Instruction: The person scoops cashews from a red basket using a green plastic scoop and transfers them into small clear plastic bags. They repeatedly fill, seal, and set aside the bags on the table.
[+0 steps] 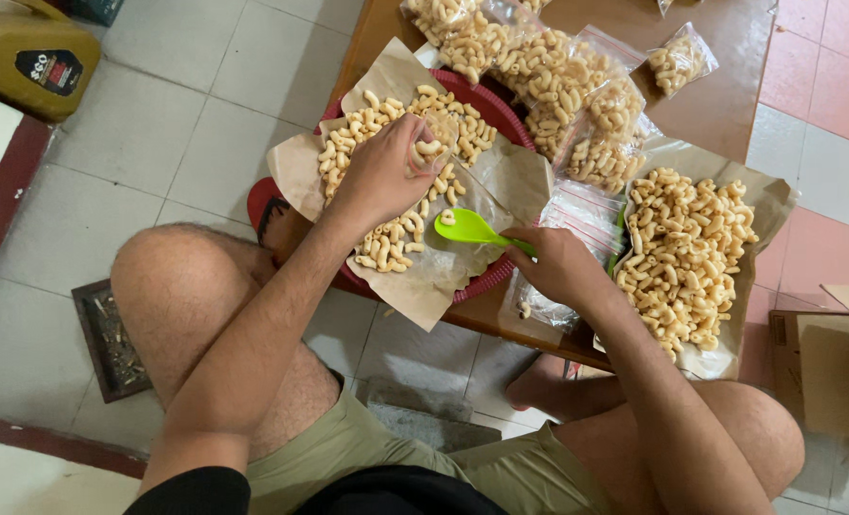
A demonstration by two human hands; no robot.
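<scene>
Low brown counter (pixel 720 105) carrying, largest to smallest: red basket (pixel 501 110) lined with brown paper (pixel 415 286) and heaped with macaroni-shaped snacks (pixel 386 238); second heap (pixel 687 248) right of the basket; filled clear bags (pixel 558 86) behind it. Left hand (pixel 386 172) over the basket, pinched shut on a clear bag (pixel 441 133); right hand (pixel 558 267) just right of the basket, closed on a green scoop (pixel 472 227) bearing one piece. Likely risk: spillage onto the floor, given overhanging paper and a narrow bag mouth.
</scene>
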